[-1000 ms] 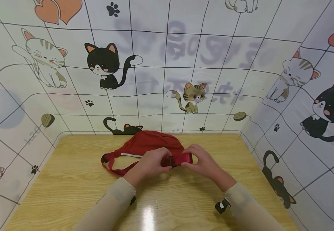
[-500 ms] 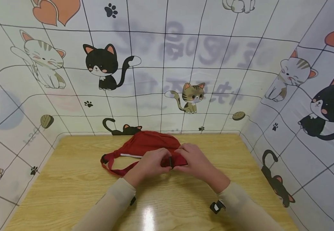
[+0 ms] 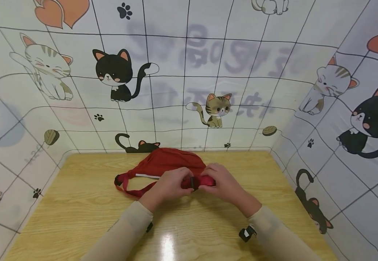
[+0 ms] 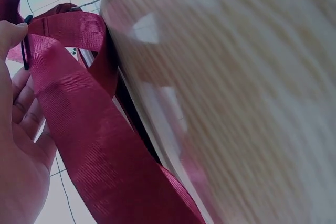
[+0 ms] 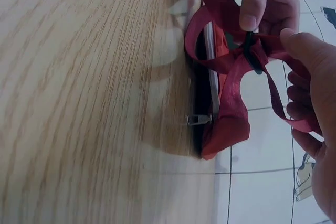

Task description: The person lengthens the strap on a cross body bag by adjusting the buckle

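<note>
A red waist bag (image 3: pixel 172 161) lies at the back of the table, its strap (image 4: pixel 89 124) looping out to the left and forward. My left hand (image 3: pixel 173 184) pinches the strap right at a black slider buckle (image 5: pixel 253 53), the thumb against the slider's edge. On the slider's other side, my right hand (image 3: pixel 223 185) holds a folded loop of the same strap between thumb and fingers. In the right wrist view the webbing threads through the slider, and a zipper pull (image 5: pixel 199 120) hangs from the bag's white-edged zip. The left fingertips are partly hidden by the strap.
The wooden table (image 3: pixel 78 224) reaches forward under both forearms. A cat-patterned cloth wall (image 3: pixel 169 119) stands close behind the bag, with side walls to left and right. Another black buckle (image 3: pixel 118 179) sits at the strap's left bend.
My right hand has moved left, closer to the slider, and the strap loop it holds has bunched up shorter. The left hand and the bag have hardly moved.
</note>
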A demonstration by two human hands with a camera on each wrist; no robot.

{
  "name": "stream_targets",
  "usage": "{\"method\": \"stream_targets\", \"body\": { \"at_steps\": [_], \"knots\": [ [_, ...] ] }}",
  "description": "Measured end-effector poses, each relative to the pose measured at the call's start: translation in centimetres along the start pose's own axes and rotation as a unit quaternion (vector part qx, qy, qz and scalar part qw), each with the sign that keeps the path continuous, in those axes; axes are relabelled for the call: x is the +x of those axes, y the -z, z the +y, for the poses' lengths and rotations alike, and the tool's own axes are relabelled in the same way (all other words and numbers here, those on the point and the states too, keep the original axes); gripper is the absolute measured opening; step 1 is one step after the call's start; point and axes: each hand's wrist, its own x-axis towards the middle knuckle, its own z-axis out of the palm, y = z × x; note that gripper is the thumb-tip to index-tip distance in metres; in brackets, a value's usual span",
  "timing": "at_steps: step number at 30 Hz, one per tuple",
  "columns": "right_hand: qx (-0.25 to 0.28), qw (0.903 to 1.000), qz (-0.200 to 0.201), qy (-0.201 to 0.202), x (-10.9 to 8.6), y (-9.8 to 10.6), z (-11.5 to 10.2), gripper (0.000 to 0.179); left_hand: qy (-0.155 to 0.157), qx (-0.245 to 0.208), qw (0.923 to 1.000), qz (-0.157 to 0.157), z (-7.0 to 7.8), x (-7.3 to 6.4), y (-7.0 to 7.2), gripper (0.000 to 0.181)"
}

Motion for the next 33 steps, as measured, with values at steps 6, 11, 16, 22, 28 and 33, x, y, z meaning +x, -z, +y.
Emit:
{"method": "stream_targets", "body": {
  "at_steps": [6,11,16,22,28,33],
  "knots": [
    [0.044,0.9988,0.022,-0.007,-0.7,0.1,0.8,0.035,0.003,-0.006,1.0,-0.003,0.0,-0.1,0.2,0.04],
    [0.08,0.9958,0.044,-0.005,-1.2,0.5,1.1,0.036,-0.003,-0.004,1.0,0.003,0.0,-0.2,0.3,0.04],
    [0.101,0.9931,0.058,-0.013,-1.4,0.8,1.3,0.036,-0.004,0.002,1.0,0.009,-0.2,-0.2,0.1,0.042],
    [0.124,0.9897,0.072,-0.009,-1.4,1.2,1.5,0.036,0.008,-0.009,0.9999,-0.003,-0.5,-0.3,0.1,0.044],
    [0.136,0.9866,0.09,-0.007,-1.3,1.3,1.7,0.039,0.009,-0.007,0.9999,-0.009,-0.7,-0.3,0.1,0.045],
    [0.142,0.9853,0.094,-0.001,-1.2,1.2,1.7,0.039,0.012,-0.008,0.9998,-0.011,-0.5,-0.4,0.2,0.045]
  ]
}}
